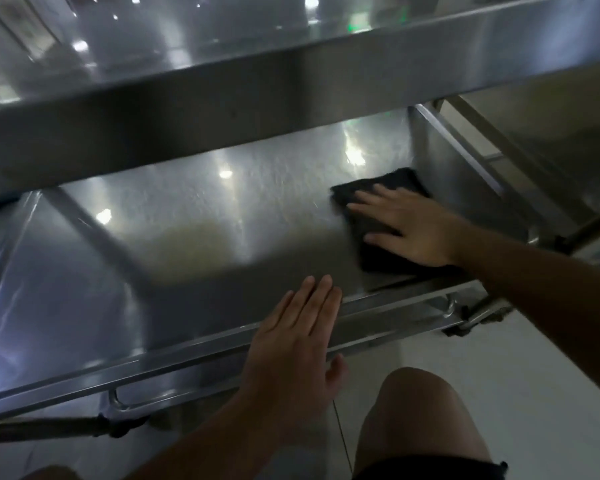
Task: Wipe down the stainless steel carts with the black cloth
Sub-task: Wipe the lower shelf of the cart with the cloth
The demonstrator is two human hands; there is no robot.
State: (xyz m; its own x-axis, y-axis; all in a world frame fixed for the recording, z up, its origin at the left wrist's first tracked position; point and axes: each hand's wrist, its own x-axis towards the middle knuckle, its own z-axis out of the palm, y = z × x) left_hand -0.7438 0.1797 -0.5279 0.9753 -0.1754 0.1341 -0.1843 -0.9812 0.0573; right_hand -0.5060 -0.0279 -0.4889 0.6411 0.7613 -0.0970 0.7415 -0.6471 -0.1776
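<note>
Right hand (411,228) flat, fingers spread, pressing cloth (378,216) on lower shelf (205,216) of cart, near right wall. Left hand (298,337) flat, fingers together, resting on front rim (187,348).

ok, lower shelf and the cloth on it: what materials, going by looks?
Lower shelf: looks like stainless steel, brushed finish, since it mirrors ceiling lights with a fine streaky grain. Black cloth: soft matte textile, possibly microfibre; no shine, folded flat under the right hand.
</note>
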